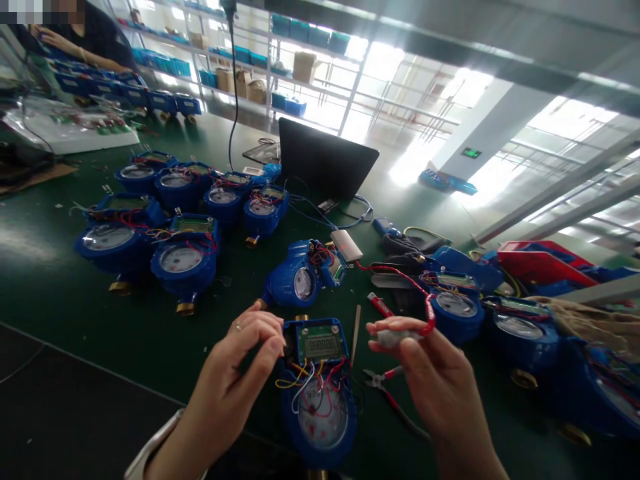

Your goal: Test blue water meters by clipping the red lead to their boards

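An open blue water meter (320, 390) lies in front of me on the green table (60, 293), its small display board and coloured wires exposed. My left hand (235, 373) is closed against the meter's upper left corner, fingertips pinching by the board. My right hand (430, 373) is closed on a small grey plug (395, 337) at the end of a red cable (400, 277). That cable runs back to a white box (347, 245).
Several blue meters (183, 263) stand at the left, others (520, 330) at the right. One meter (300, 280) lies on its side ahead. Pliers (380, 380) and a thin stick (356, 325) lie beside the meter. A dark laptop (323, 160) stands behind. Another person (85, 40) works far left.
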Available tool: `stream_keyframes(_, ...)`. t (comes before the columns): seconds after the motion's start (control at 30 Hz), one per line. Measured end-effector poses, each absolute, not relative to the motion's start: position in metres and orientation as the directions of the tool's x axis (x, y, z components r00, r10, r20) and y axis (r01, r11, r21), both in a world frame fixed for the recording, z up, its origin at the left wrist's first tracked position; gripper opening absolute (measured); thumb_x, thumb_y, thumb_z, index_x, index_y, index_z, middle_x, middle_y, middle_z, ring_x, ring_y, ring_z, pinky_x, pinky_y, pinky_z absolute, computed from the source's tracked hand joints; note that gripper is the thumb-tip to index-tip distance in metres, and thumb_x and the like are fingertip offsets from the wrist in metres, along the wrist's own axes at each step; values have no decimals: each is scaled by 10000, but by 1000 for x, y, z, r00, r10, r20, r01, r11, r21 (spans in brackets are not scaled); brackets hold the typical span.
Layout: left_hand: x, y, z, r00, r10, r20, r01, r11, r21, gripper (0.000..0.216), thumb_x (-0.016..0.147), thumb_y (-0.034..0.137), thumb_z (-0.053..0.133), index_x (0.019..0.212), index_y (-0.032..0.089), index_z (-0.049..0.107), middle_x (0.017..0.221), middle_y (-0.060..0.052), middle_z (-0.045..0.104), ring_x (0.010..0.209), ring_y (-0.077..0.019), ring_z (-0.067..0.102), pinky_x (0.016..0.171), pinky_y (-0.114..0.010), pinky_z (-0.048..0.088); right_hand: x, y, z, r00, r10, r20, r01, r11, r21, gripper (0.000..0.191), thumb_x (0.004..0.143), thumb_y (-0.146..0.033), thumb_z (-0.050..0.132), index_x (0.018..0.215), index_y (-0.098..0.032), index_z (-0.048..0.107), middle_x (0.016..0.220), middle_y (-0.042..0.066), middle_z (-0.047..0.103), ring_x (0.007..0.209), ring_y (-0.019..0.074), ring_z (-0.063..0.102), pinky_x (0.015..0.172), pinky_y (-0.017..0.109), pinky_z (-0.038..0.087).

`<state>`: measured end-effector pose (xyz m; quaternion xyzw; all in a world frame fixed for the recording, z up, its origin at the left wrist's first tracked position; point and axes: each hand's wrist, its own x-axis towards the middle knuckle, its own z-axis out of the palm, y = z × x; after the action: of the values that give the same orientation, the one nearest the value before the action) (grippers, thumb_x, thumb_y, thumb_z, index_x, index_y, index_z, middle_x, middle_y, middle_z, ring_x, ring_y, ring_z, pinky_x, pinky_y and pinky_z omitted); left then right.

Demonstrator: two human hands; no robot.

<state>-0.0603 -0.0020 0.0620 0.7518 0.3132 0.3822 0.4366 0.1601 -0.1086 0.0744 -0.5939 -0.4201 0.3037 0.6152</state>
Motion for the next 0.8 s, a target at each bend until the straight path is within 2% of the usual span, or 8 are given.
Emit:
stream_keyframes(0.1, -75, 7, 54, 475, 824, 309, 205, -445, 872, 308, 944, 225, 449, 650, 229, 543, 630, 49, 601, 735, -159, 676, 1040, -393, 461, 162, -112, 73, 428, 902, 57, 280, -73, -957, 144, 900, -344, 664, 968, -236, 732, 985, 57, 777, 889, 204, 744, 726, 271, 627)
stream_keyframes(0.2, -86, 13, 42, 426, 857, 289, 285, -430, 856, 374, 947, 326, 493, 588, 232, 535, 508, 63, 550, 592, -156, 659, 1002, -412, 510, 160, -112, 72, 393, 918, 44, 417, -135, -899, 167, 902, -339, 636, 974, -210, 715, 965, 73, 770, 830, 208, 740, 663, 274, 618)
stream_keyframes(0.33, -94, 14, 30, 314, 901, 298, 373, -406, 834, 140, 890, 390, 649, 909, 260, 699, 810, 28, 750, 783, -195, 717, 909, -376, 554, 162, -110, 71, 290, 955, 57, 554, -119, -824, 169, 905, -317, 615, 958, -185, 707, 846, 50, 750, 671, 167, 711, 578, 239, 582)
stream_keyframes(0.43, -93, 13, 25, 348, 880, 323, 355, -442, 824, 204, 914, 386, 630, 771, 258, 700, 733, 40, 738, 776, -196, 720, 939, -384, 534, 164, -109, 70, 273, 962, 13, 596, -159, -787, 198, 919, -327, 593, 995, -179, 701, 797, 38, 737, 624, 160, 689, 533, 231, 548)
stream_keyframes(0.47, -91, 12, 25, 356, 879, 317, 347, -439, 829, 191, 920, 373, 625, 790, 254, 701, 744, 37, 738, 782, -195, 720, 936, -384, 534, 164, -109, 70, 271, 963, 2, 603, -168, -780, 204, 920, -330, 592, 997, -177, 702, 788, 35, 734, 621, 160, 687, 529, 230, 542)
stream_keyframes(0.53, -86, 10, 24, 358, 885, 296, 335, -418, 844, 125, 922, 321, 624, 995, 250, 696, 941, 2, 753, 882, -201, 717, 918, -371, 544, 163, -109, 71, 272, 962, -1, 608, -173, -775, 202, 912, -331, 600, 983, -175, 706, 769, 28, 729, 619, 160, 687, 539, 228, 543)
stream_keyframes(0.63, -77, 4, 23, 425, 867, 260, 291, -404, 867, 283, 934, 299, 605, 1210, 236, 619, 1224, -62, 677, 1109, -227, 657, 965, -383, 532, 160, -108, 74, 284, 959, -11, 601, -187, -777, 188, 893, -324, 624, 970, -178, 714, 755, 19, 723, 616, 155, 687, 533, 215, 539)
stream_keyframes(0.8, -64, -8, 19, 565, 816, 124, 266, -323, 908, 483, 899, 440, 645, 1326, 242, 542, 1406, -107, 548, 1292, -289, 528, 1081, -483, 449, 159, -108, 76, 322, 946, -41, 591, -235, -772, 200, 885, -345, 630, 970, -184, 714, 769, 28, 724, 631, 167, 689, 521, 225, 542)
